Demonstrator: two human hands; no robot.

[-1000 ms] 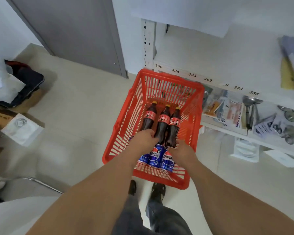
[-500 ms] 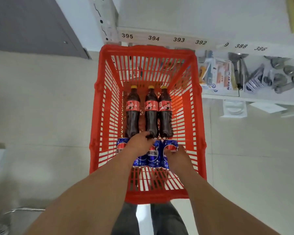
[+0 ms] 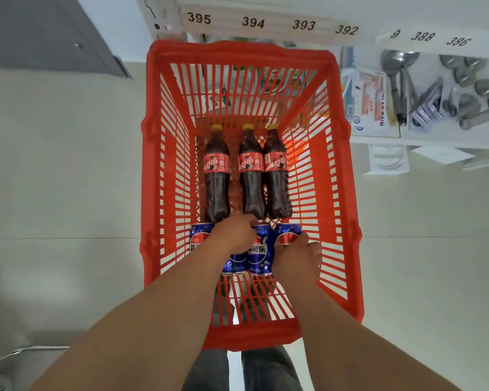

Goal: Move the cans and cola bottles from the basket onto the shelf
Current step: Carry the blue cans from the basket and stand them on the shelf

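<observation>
The shelf edge (image 3: 266,12) carries black numbers 395, 394, 393, 392, a lone 9, 388 and 386. The blue cans (image 3: 259,251) show Chinese characters 可乐 in white. The cola bottles (image 3: 250,176) wear red labels with white Chinese script, too tilted to read.

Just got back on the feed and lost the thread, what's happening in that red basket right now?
A person is reaching both hands into the red basket on the floor by the shelf. The left hand is down on the blue cans, fingers curled over them near the bottle bases. The right hand rests on the rightmost can. Three cola bottles lie side by side beyond the cans, untouched. Nothing looks lifted out yet.
</observation>
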